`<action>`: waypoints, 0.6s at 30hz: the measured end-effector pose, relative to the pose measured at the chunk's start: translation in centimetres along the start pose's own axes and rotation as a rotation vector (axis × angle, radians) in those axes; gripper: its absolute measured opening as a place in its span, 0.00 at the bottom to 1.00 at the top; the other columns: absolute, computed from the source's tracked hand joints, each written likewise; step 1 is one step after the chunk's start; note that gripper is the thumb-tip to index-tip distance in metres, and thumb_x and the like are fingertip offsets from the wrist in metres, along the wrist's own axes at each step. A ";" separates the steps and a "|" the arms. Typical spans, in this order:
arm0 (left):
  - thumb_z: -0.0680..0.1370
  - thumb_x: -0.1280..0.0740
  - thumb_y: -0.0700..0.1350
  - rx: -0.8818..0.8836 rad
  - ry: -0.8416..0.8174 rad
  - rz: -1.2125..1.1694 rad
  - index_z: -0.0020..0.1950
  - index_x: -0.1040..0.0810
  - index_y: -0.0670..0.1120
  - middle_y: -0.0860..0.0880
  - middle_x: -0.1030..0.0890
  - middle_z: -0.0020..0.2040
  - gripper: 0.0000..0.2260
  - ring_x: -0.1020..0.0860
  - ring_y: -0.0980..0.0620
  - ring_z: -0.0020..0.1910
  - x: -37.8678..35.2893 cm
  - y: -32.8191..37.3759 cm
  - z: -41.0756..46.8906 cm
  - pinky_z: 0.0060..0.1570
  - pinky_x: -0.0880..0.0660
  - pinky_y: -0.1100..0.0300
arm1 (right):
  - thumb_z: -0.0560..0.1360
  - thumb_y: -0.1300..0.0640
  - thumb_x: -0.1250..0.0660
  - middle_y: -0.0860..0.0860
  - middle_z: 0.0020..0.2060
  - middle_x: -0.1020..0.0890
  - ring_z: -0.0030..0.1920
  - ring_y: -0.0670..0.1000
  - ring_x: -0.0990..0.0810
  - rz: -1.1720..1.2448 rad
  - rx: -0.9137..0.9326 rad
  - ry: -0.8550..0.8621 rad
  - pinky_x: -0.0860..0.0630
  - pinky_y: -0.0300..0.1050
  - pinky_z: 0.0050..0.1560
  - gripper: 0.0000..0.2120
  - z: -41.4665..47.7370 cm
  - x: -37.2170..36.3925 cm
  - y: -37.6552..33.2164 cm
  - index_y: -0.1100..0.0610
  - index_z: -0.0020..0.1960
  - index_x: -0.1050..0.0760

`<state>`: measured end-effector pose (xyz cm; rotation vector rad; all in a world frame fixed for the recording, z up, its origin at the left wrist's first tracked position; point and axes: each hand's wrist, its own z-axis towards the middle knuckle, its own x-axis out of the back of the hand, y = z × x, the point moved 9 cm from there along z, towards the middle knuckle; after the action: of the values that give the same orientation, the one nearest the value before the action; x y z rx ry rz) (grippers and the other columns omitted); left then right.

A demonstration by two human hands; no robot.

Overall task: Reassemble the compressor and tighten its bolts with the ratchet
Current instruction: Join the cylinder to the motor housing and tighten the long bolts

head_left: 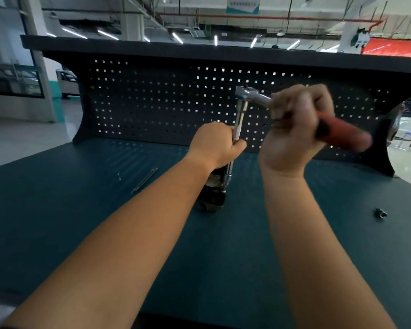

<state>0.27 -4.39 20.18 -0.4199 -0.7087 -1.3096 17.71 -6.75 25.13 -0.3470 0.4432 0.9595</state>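
**Ratchet on the compressor, both hands gripping**

The right hand (294, 129) is closed around the ratchet (252, 95), its red handle jutting out past the fist, the chrome head on the other side. Below that head, the left hand (214, 146) is wrapped around the upright extension bar (240, 119). Under the left grip stands the dark compressor (212, 193) on the workbench (69, 222). No brand or label is readable on the tool. Left of the grips lie two long bolts (144, 180); right, a small socket (380, 213).
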 end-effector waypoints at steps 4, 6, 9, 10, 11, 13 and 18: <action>0.77 0.41 0.48 -0.017 -0.038 0.004 0.32 0.29 0.44 0.47 0.28 0.29 0.15 0.30 0.49 0.29 0.4 -0.4 -0.4 0.28 0.40 0.58 | 0.67 0.55 0.42 0.49 0.20 0.36 0.20 0.48 0.37 0.632 -0.469 0.303 0.31 0.39 0.28 0.13 2.2 4.3 5.6 0.56 0.25 0.33; 0.77 0.42 0.49 -0.012 -0.036 -0.014 0.30 0.32 0.46 0.49 0.29 0.28 0.16 0.31 0.50 0.28 0.5 -0.3 -0.5 0.28 0.41 0.58 | 0.66 0.54 0.43 0.49 0.20 0.37 0.19 0.48 0.38 0.681 -0.612 0.398 0.29 0.38 0.30 0.11 2.1 5.1 7.3 0.56 0.26 0.36; 0.78 0.43 0.52 0.005 -0.032 0.023 0.28 0.36 0.49 0.51 0.32 0.26 0.19 0.34 0.53 0.26 0.1 0.4 0.0 0.31 0.36 0.57 | 0.64 0.55 0.42 0.48 0.21 0.37 0.20 0.48 0.39 0.634 -0.645 0.476 0.32 0.40 0.31 0.09 3.2 6.0 8.2 0.55 0.27 0.37; 0.79 0.44 0.54 0.005 -0.027 0.049 0.28 0.36 0.50 0.52 0.32 0.26 0.20 0.33 0.53 0.26 0.0 0.7 0.2 0.32 0.35 0.57 | 0.64 0.55 0.42 0.48 0.23 0.37 0.21 0.48 0.39 0.606 -0.613 0.488 0.33 0.40 0.32 0.08 3.4 6.4 7.9 0.55 0.28 0.37; 0.79 0.45 0.57 0.015 -0.028 0.075 0.29 0.34 0.50 0.52 0.31 0.26 0.21 0.31 0.53 0.27 -0.2 0.8 0.3 0.33 0.33 0.57 | 0.64 0.56 0.41 0.48 0.25 0.38 0.23 0.48 0.40 0.586 -0.574 0.473 0.34 0.40 0.32 0.08 3.5 6.4 7.4 0.55 0.28 0.37; 0.79 0.46 0.62 0.006 -0.034 0.114 0.33 0.28 0.50 0.52 0.28 0.28 0.22 0.28 0.52 0.31 -0.4 0.9 0.5 0.36 0.30 0.57 | 0.68 0.57 0.43 0.49 0.24 0.37 0.23 0.48 0.38 0.546 -0.514 0.427 0.32 0.41 0.33 0.12 3.3 6.3 6.3 0.55 0.26 0.35; 0.77 0.45 0.64 -0.013 -0.003 0.051 0.28 0.33 0.51 0.53 0.28 0.27 0.23 0.30 0.56 0.28 -0.1 0.3 0.2 0.34 0.31 0.57 | 0.76 0.60 0.48 0.50 0.23 0.34 0.24 0.49 0.35 0.422 -0.381 0.354 0.28 0.42 0.35 0.17 1.7 5.6 3.9 0.56 0.28 0.35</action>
<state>0.51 -4.13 20.30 -0.4473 -0.6883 -1.2664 17.54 0.04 23.41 -0.7976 0.6735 1.4064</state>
